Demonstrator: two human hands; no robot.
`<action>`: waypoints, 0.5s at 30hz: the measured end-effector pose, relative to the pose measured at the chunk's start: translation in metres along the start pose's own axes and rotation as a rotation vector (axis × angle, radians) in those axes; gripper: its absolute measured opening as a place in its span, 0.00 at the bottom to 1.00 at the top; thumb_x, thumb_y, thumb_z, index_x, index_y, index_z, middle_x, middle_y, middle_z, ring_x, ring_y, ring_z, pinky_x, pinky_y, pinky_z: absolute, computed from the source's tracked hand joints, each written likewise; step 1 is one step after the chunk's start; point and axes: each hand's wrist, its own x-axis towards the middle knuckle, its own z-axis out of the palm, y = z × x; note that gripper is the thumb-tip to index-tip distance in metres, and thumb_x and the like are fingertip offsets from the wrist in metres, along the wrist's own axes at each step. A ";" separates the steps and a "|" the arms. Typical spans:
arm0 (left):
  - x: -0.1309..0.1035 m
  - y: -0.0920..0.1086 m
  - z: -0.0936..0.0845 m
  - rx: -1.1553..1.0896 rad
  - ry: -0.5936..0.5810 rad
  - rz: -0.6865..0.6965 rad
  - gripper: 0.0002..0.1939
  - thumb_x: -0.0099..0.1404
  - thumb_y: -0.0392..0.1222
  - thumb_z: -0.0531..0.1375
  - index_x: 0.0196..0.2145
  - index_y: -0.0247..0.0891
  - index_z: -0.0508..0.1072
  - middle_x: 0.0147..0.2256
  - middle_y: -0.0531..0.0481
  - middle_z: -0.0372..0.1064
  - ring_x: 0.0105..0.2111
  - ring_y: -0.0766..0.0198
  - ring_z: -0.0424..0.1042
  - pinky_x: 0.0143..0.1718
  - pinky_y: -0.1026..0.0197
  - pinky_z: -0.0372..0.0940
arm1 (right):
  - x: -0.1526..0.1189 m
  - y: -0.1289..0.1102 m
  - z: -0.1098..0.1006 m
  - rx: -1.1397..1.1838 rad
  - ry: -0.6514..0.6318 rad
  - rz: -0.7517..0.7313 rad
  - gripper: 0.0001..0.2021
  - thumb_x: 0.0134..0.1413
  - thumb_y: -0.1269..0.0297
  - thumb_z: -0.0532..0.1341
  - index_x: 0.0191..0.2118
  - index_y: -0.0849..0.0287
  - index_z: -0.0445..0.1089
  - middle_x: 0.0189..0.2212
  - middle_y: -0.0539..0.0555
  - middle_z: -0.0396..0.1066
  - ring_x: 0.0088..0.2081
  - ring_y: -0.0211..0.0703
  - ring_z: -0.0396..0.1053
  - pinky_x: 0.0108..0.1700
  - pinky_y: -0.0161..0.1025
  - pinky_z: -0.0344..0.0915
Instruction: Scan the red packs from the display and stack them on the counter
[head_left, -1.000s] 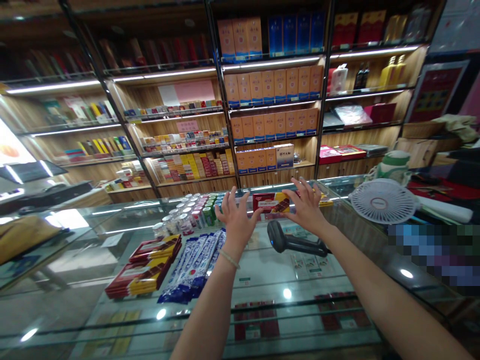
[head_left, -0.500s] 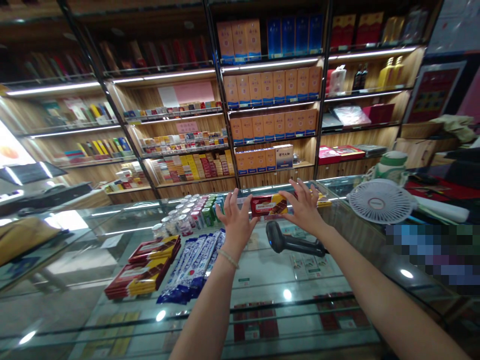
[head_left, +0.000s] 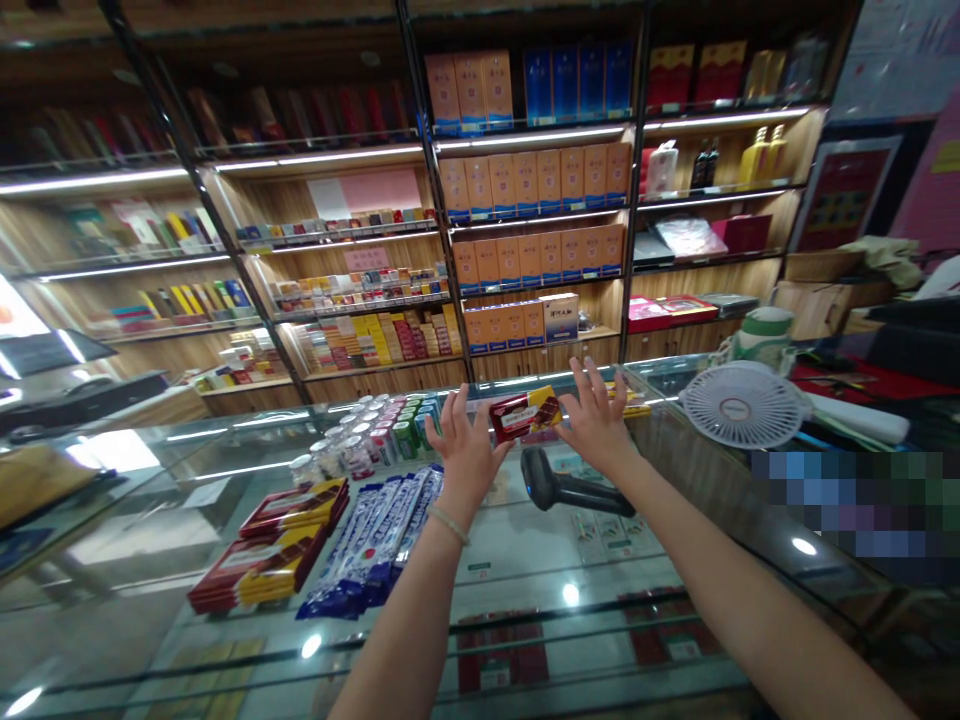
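A red-and-yellow packet of chocolate wafers (head_left: 525, 413) is held up above the glass counter, its right end tilted slightly higher. My left hand (head_left: 469, 445) grips its left end between thumb and fingers. At the right end, my right hand (head_left: 598, 418) pinches the packet's edge, with its other fingers raised. Just below the packet, a black barcode scanner (head_left: 570, 488) lies on the glass. Stacks of similar red-and-yellow packets (head_left: 274, 555) rest on the left, beside a row of blue-and-white packets (head_left: 379, 535).
Several small jars and tins (head_left: 375, 430) stand behind the blue packets. On the right are a white fan (head_left: 739, 407) and a green-and-white flask (head_left: 761, 338). The glass counter (head_left: 517, 580) has goods beneath it. Shelves of boxes (head_left: 536, 180) line the wall behind.
The packet has tilted, its left end now lower than its right. Both hands have shifted slightly along with it. The whole view has moved a little.
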 end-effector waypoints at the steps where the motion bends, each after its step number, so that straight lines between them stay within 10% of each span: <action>1: 0.000 0.000 0.000 0.002 -0.003 -0.003 0.34 0.58 0.49 0.72 0.60 0.43 0.70 0.71 0.31 0.50 0.72 0.38 0.48 0.69 0.27 0.35 | 0.000 -0.001 0.000 0.006 -0.002 0.002 0.15 0.57 0.62 0.63 0.50 0.57 0.73 0.74 0.65 0.48 0.73 0.61 0.43 0.70 0.68 0.31; 15: 0.032 0.012 -0.009 -0.003 0.035 -0.002 0.30 0.59 0.49 0.71 0.57 0.41 0.72 0.71 0.31 0.51 0.71 0.38 0.49 0.69 0.28 0.37 | 0.028 0.024 -0.008 0.056 -0.096 -0.024 0.18 0.64 0.58 0.60 0.55 0.59 0.71 0.74 0.65 0.46 0.74 0.59 0.40 0.71 0.67 0.32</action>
